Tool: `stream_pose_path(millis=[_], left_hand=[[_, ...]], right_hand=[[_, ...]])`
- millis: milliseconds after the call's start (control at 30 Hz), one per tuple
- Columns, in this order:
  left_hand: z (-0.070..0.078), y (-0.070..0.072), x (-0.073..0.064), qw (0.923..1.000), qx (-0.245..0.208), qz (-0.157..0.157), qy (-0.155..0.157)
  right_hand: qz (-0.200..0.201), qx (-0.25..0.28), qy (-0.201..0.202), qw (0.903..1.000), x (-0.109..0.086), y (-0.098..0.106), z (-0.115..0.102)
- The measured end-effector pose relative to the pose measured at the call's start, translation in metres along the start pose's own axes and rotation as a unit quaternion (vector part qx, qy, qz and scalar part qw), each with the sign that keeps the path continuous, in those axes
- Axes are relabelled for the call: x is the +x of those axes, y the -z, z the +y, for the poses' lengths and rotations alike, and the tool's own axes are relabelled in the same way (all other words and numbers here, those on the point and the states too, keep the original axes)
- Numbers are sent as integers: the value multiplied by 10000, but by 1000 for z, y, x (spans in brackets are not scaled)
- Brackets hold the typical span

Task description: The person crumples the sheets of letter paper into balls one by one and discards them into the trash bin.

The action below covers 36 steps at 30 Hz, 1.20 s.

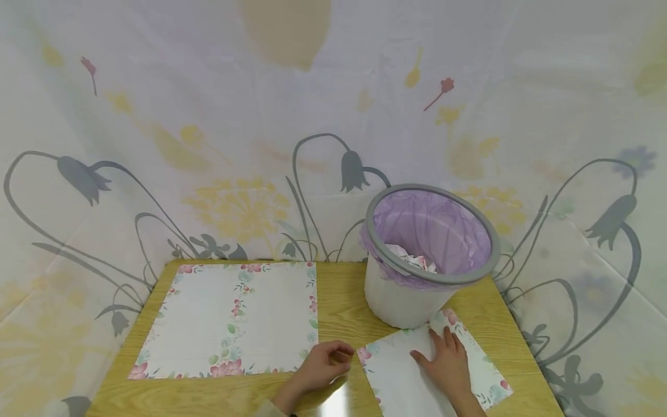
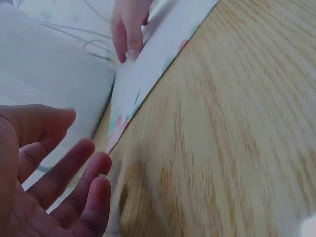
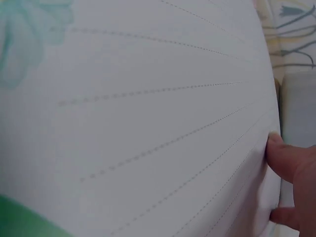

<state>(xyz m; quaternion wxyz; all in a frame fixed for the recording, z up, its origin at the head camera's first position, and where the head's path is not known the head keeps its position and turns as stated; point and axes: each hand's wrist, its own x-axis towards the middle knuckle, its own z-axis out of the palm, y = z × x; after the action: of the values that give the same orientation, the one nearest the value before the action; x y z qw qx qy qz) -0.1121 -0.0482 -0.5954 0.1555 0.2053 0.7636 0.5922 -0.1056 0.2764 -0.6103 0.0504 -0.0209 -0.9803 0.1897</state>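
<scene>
On the right of the head view, a white sheet of paper (image 1: 398, 370) with a floral border lies at an angle in front of the waste bin. My right hand (image 1: 447, 362) rests on this sheet with its fingers spread. From the right wrist, dotted lines run across the paper (image 3: 148, 123), and the thumb (image 3: 282, 158) touches it near the far edge. Just left of the sheet's corner is my left hand (image 1: 324, 366), its fingers loosely bent. The left wrist view shows nothing held in that hand (image 2: 59, 182).
The white waste bin (image 1: 388, 295) has a grey rim and a purple liner (image 1: 443, 226). Crumpled paper (image 1: 414, 259) lies inside. Flat floral-bordered paper (image 1: 195, 321) covers the left of the wooden table (image 1: 339, 295). A patterned cloth (image 1: 333, 87) hangs behind.
</scene>
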Motion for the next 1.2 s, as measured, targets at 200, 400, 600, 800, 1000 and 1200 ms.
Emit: stream_pose_path(millis=[200,400,600,800,1000,1200], left_hand=[[-2,-10,1,9993,340,155,80],[0,-14,-1,9873,1480,533,-204],[5,-14,-2,9895,1324,573,23],[8,-18,-1,9866,1386,810,279],[10,-24,1,9860,1223,1110,233],[7,-25,5,9834,1149,1363,342]], right_hand=[[-391,-163,-623,9972,-8,-7,-20],[-473,-282,-773,9955,-16,-10,-49],[-457,-183,-722,9962,-23,-17,-74],[-358,-63,-741,9966,-28,-24,-83],[-416,-49,-592,9974,-35,-32,-90],[-437,89,-546,9975,-37,-35,-91]])
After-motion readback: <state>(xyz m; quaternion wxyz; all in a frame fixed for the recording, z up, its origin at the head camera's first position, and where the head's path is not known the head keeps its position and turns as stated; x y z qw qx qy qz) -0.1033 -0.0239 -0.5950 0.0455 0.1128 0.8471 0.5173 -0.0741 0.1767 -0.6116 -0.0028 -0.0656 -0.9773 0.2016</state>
